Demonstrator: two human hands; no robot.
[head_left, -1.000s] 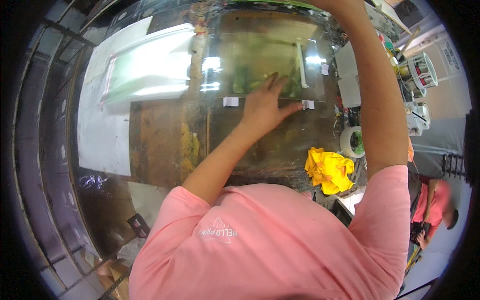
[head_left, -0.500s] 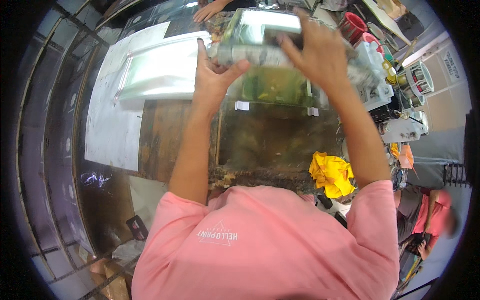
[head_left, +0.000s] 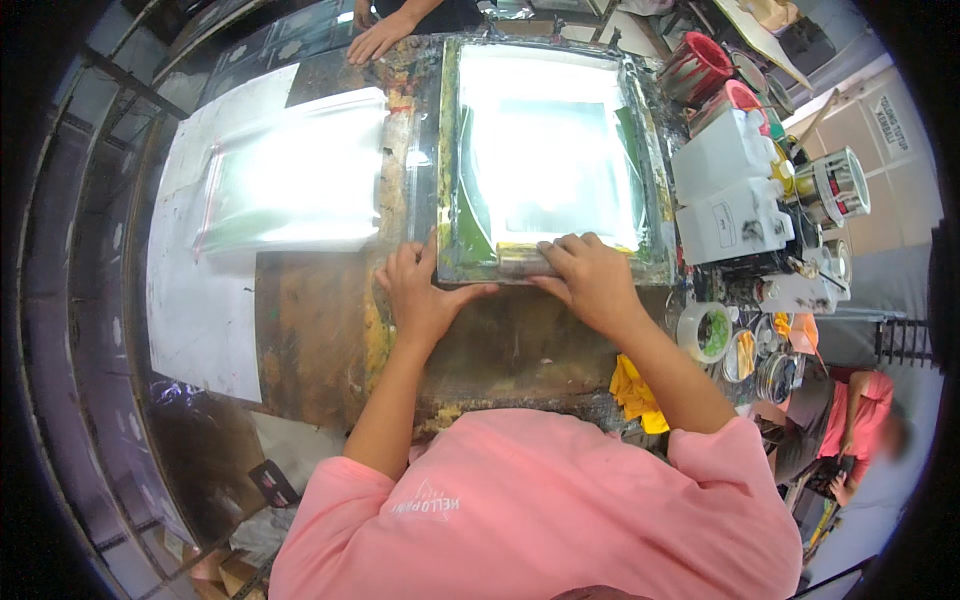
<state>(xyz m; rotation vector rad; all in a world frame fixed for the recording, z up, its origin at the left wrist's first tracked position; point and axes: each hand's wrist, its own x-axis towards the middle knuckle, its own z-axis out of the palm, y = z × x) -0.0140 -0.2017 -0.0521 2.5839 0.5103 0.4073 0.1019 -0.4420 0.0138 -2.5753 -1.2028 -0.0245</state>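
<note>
A screen printing frame (head_left: 655,200) lies flat on the table, its mesh bright with glare and green along the sides. My left hand (head_left: 420,292) is at the near left corner, fingers spread. Its thumb stretches along the frame's near edge, and its fingertips are beside the left edge. A squeegee (head_left: 515,259) with a yellowish strip rests on the mesh along the near side. My right hand (head_left: 590,278) is closed over its right end. What lies under the screen is hidden.
Left of the screen, a shiny clear plastic sheet (head_left: 290,180) lies on white paper (head_left: 200,325). Ink-stained pails (head_left: 695,68), white jugs (head_left: 735,220) and a tape roll (head_left: 706,331) crowd the right side. A yellow cloth (head_left: 636,392) sits near my right forearm. Another person's hand (head_left: 382,38) rests at the far edge.
The screen frame has come down from its raised, tilted position to lie flat. Both my hands have moved nearer to me, and my right hand now grips the squeegee at the near side.
</note>
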